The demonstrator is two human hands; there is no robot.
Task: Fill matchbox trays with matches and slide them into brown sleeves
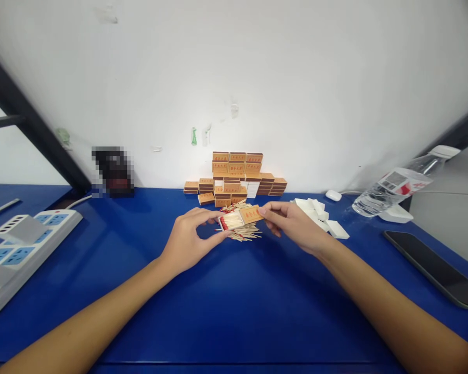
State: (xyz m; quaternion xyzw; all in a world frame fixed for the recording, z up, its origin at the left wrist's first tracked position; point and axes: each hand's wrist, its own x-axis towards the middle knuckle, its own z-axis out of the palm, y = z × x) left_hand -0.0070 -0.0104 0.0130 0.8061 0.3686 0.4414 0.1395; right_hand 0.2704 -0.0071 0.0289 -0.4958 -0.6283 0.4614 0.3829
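Between my hands is a half-open matchbox, held above the table. My left hand [193, 234] pinches the white inner tray [231, 220], which is filled with red-tipped matches. The fingers of my right hand [290, 221] close on the orange printed sleeve [251, 214], which covers the tray's right end. Under and behind the box lies a loose pile of matches [247, 232]. Stacked matchboxes [237, 167] stand against the wall just behind the pile. Several white empty trays [337, 229] lie in a heap beyond my right hand.
On the left of the blue table [234, 317] lies a power strip [31, 249] with a plugged-in adapter. A pixelated dark object [115, 171] stands by the wall. At the right are a tilted plastic bottle [403, 184], a phone [432, 265] and a small white case [333, 196].
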